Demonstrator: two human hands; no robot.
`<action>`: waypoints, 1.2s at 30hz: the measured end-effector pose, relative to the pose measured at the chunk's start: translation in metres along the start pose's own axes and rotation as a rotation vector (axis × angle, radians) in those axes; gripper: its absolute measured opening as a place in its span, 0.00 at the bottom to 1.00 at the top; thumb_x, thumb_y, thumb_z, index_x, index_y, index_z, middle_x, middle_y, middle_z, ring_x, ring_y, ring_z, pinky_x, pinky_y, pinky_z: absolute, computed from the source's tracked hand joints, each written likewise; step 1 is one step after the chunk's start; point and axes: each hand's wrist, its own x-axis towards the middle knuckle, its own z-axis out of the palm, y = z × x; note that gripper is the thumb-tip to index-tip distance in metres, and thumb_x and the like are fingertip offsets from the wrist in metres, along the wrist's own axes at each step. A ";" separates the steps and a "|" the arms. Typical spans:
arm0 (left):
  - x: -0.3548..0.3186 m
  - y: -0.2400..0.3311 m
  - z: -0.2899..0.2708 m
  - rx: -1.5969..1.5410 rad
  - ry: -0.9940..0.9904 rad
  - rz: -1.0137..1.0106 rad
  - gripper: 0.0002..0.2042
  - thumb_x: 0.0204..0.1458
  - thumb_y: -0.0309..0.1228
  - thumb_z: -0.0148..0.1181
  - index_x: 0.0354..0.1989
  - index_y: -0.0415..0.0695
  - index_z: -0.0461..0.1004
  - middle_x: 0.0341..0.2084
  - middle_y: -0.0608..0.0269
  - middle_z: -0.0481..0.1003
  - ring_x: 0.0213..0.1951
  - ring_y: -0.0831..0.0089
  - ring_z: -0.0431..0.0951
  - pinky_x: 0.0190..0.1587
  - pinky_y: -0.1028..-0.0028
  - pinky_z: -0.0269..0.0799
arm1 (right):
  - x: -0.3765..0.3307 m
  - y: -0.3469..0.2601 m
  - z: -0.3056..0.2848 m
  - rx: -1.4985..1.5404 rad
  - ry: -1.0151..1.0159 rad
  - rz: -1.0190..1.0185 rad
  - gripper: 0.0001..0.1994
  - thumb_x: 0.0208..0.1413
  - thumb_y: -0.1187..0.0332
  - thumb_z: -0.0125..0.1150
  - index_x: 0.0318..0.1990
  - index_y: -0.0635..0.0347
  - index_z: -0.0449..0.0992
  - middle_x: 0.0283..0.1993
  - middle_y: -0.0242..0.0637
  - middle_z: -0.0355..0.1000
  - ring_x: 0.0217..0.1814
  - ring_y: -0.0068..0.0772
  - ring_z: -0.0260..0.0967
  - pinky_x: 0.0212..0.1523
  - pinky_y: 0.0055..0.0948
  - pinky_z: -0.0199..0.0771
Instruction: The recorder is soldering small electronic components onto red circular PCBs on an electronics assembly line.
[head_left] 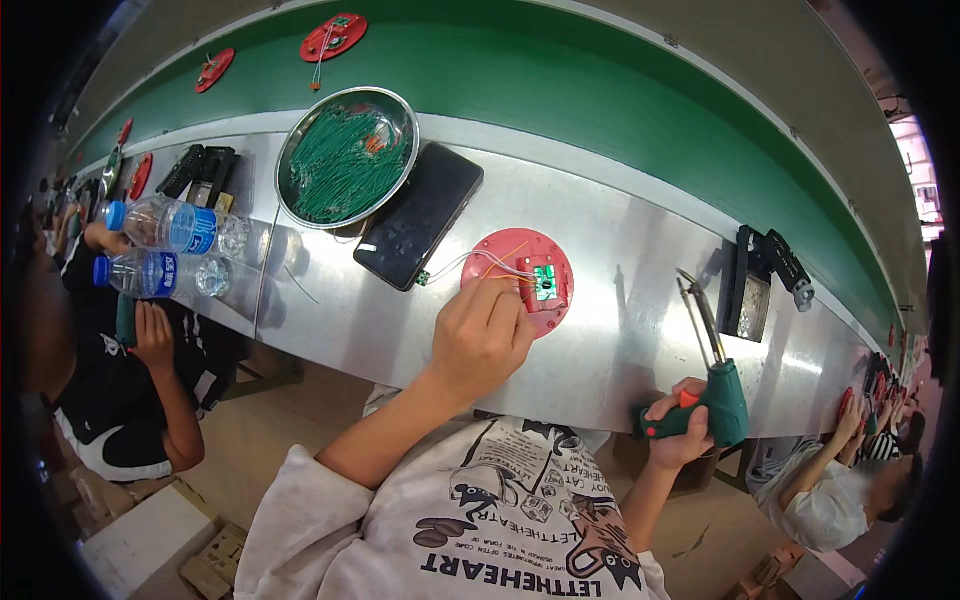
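On the metal bench in front of me lies a round red plastic disc (493, 247) with a small green circuit board (545, 283) on it. Thin wires (487, 254) run from the board to a tiny green connector piece (422, 279) on the left. My left hand (482, 333) rests over the disc's lower left part, fingers curled and pressed together; whatever they pinch is hidden. In my right hand (684, 424) is a green soldering gun (727, 405), gripped by its handle with a finger near the red trigger. Its metal tip points up and away, apart from the disc.
Left of the disc lie a black phone (420, 215) and a steel bowl (283, 180) of green wires. Two water bottles (170, 225) lie further left. A black stand (750, 285) is at right. Behind runs a green conveyor belt (560, 90) carrying red discs (334, 38). Co-workers sit both sides.
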 end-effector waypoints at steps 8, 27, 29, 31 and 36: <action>0.036 0.012 -0.020 0.108 -0.321 -0.046 0.21 0.39 0.34 0.75 0.44 0.44 0.79 0.47 0.55 0.74 0.53 0.53 0.71 0.53 0.56 0.65 | 0.006 -0.004 -0.044 0.109 0.134 -0.116 0.19 0.71 0.54 0.51 0.51 0.64 0.68 0.46 0.44 0.68 0.20 0.27 0.67 0.21 0.27 0.70; 0.141 0.015 -0.001 0.347 0.017 0.430 0.31 0.44 0.34 0.73 0.62 0.50 0.78 0.60 0.50 0.73 0.61 0.50 0.70 0.68 0.43 0.57 | 0.018 -0.005 -0.039 0.301 0.592 -0.037 0.18 0.73 0.53 0.44 0.47 0.60 0.71 0.44 0.34 0.68 0.22 0.20 0.60 0.23 0.23 0.62; 0.139 0.007 -0.007 0.096 -0.004 0.491 0.26 0.44 0.27 0.70 0.56 0.38 0.80 0.28 0.62 0.78 0.40 0.65 0.80 0.63 0.45 0.68 | 0.018 -0.004 -0.040 0.308 0.589 -0.027 0.19 0.73 0.53 0.44 0.48 0.61 0.70 0.42 0.35 0.68 0.21 0.20 0.61 0.22 0.23 0.63; 0.139 0.002 -0.011 0.092 0.023 0.529 0.24 0.42 0.24 0.68 0.53 0.34 0.81 0.20 0.66 0.70 0.32 0.68 0.78 0.61 0.46 0.72 | 0.019 -0.003 -0.041 0.300 0.593 -0.036 0.20 0.73 0.52 0.44 0.48 0.62 0.70 0.41 0.37 0.69 0.21 0.20 0.61 0.22 0.24 0.64; 0.145 0.004 -0.028 0.015 0.136 0.565 0.23 0.39 0.18 0.64 0.49 0.34 0.83 0.13 0.68 0.68 0.38 0.66 0.83 0.60 0.47 0.73 | 0.019 0.000 -0.045 0.284 0.623 0.019 0.20 0.73 0.51 0.44 0.49 0.61 0.69 0.41 0.35 0.69 0.22 0.20 0.61 0.21 0.23 0.64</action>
